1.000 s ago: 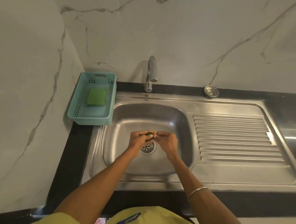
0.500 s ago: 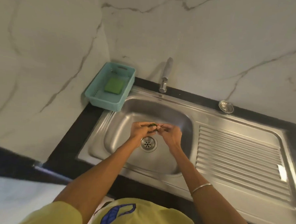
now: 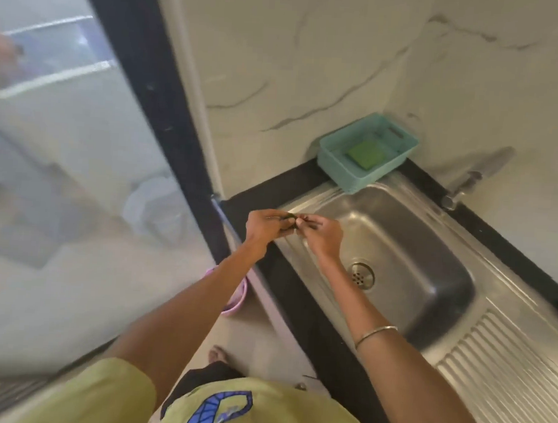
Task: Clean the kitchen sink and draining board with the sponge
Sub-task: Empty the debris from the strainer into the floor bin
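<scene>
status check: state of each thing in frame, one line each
left hand: closed, pinching a small dark green scrap
right hand: pinching the same scrap from the other side
green sponge: lying flat in the teal basket, untouched
teal basket: upright at the sink's corner
tap: no water visible
sink basin: empty, drain open, no strainer
draining board: bare
</scene>
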